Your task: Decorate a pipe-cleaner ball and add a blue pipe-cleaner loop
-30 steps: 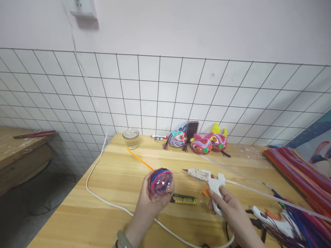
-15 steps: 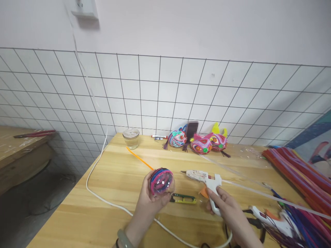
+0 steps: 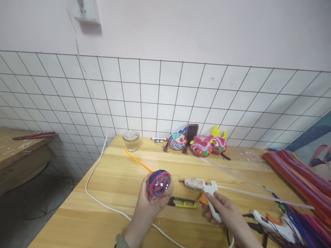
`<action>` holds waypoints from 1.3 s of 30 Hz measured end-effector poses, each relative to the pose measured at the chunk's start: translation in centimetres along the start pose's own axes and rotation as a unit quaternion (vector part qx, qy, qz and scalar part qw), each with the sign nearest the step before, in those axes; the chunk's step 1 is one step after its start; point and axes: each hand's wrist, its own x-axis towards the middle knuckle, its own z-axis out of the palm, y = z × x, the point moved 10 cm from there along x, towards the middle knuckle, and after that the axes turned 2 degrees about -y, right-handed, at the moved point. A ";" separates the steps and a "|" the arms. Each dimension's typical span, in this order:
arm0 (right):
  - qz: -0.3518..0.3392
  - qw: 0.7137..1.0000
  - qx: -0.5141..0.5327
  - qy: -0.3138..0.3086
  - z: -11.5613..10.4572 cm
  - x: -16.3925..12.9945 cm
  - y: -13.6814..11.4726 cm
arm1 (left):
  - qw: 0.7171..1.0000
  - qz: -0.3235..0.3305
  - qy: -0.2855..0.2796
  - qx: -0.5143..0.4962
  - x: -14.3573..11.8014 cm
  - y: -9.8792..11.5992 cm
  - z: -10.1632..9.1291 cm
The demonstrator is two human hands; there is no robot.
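While you're leaning over it, the wooden worktop (image 3: 116, 179) takes up most of the view, pushed up against a white wall with a black wire grid (image 3: 165, 100) hung across it. Off on your right there's a big heap of pipe cleaners (image 3: 302, 175) in reds, purples and blues, lying along the worktop's edge. A white cable (image 3: 98, 201) loops down the left side and runs toward you. At the back, near the wall, sit a few finished colourful ornaments (image 3: 199, 144) in a row, with a small glass jar (image 3: 131, 140) well to their left. Your right hand (image 3: 227, 215) has its grip wrapped round the handle of a white glue gun (image 3: 203, 187), nozzle pointing left toward the ball, close to it but not touching. A second glue gun (image 3: 274, 225) lies on the worktop near your right forearm. Your left hand (image 3: 148, 205) cups a clear ball (image 3: 159, 183) wound with pink and blue pipe cleaners, fingers curled under and around it, holding it up just above the worktop in the middle of the view. An orange pipe cleaner (image 3: 138, 161) trails from behind the ball toward the jar. Just below the ball, between your hands, a small pair of green snips (image 3: 182, 202) lies flat.
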 end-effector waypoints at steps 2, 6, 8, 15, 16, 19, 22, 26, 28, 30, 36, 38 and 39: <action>-0.010 0.998 -0.052 0.030 -0.6 0.1 -0.1 | 1.000 0.005 0.001 0.002 0.1 0.0 -0.2; -0.030 0.965 -0.245 0.087 -1.9 -0.3 -1.5 | 1.000 0.011 0.005 0.005 0.6 -0.5 -0.8; -0.042 0.939 -0.328 0.088 -2.1 -0.5 -2.4 | 1.000 0.012 0.007 0.004 0.8 -0.7 -1.1; -0.094 0.849 -0.507 0.116 -3.0 -1.1 -5.3 | 1.000 0.020 0.019 0.003 1.3 -0.7 -1.7; -0.109 0.830 -0.533 0.124 -3.2 -0.9 -6.2 | 1.000 0.022 0.015 0.001 1.4 -0.8 -1.7; -0.235 0.756 -0.595 0.138 -3.0 0.0 -11.4 | 1.000 0.024 -0.001 -0.008 1.5 -1.1 -1.6; -0.322 0.690 -0.628 0.161 -3.4 2.4 -16.9 | 1.000 0.023 0.001 -0.001 1.6 -1.2 -1.7; -0.342 0.657 -0.653 0.162 -4.2 7.4 -21.4 | 0.999 0.034 0.001 0.005 1.5 -0.7 -1.6; -0.341 0.640 -0.673 0.145 -4.1 9.6 -22.2 | 0.999 0.041 -0.002 0.001 1.5 -0.4 -1.5; -0.334 0.625 -0.695 0.119 -3.7 11.5 -22.4 | 0.999 0.043 0.005 -0.001 1.5 -0.2 -1.5; -0.279 0.593 -0.754 0.035 -3.0 15.1 -21.6 | 0.999 0.045 0.004 0.011 1.5 0.0 -1.4; -0.262 0.587 -0.766 0.022 -3.0 15.7 -21.5 | 0.999 0.045 -0.001 0.013 1.5 -0.1 -1.4; -0.255 0.584 -0.770 0.017 -3.0 16.0 -21.5 | 0.999 0.045 -0.003 0.015 1.5 -0.1 -1.4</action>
